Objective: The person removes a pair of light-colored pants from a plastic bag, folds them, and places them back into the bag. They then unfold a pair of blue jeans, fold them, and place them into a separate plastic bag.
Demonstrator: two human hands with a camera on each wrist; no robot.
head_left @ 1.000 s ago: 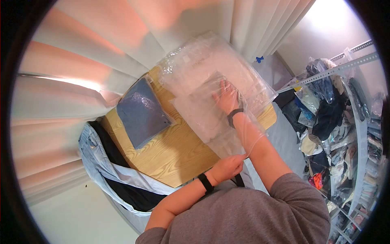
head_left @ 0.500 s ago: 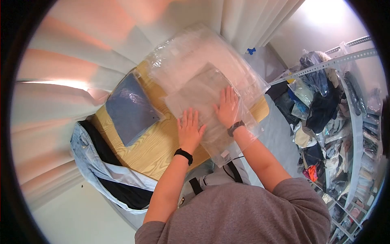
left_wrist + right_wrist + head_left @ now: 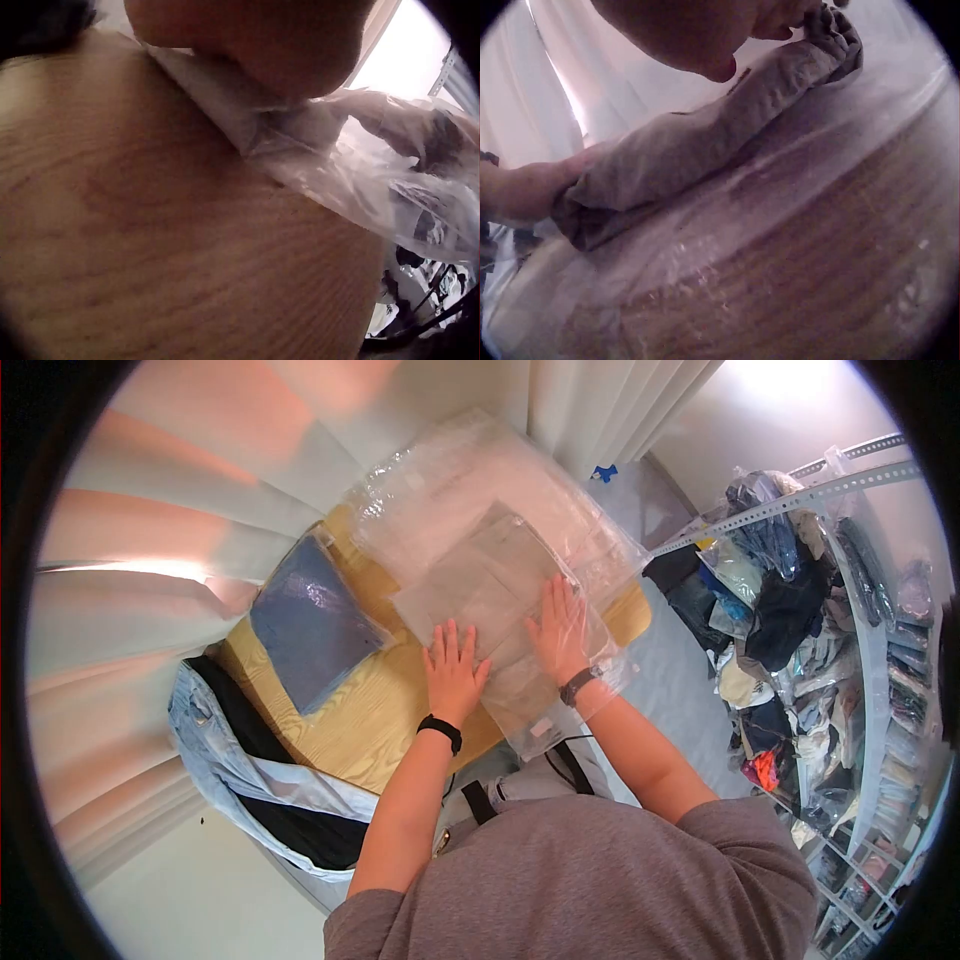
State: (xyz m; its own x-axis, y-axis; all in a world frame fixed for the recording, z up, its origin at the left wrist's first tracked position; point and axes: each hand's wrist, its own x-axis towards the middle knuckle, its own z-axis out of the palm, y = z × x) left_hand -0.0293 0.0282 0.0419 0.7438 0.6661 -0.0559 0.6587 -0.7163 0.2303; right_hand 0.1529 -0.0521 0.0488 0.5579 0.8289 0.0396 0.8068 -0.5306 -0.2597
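Note:
A folded beige-grey garment lies in a clear plastic bag on the wooden table. My left hand rests with spread, straight fingers on its near left edge. In the left wrist view, that hand bears on the bag's edge close over the wood. Flat on the garment's right part lies my right hand, fingers extended, and clear film overlaps this hand and its wrist. From the right wrist, the garment shows as a thick fold beneath the hand, with film around it.
A larger clear bag lies under the garment at the table's far side. A blue folded garment in plastic sits on the wooden table at left. Jeans hang at the near left edge. Shelving with bagged clothes stands right.
The left hand has let go of the bag's near edge and moved forward and left onto the garment, fingers now straight. The right hand stays on the garment; the film lies flatter.

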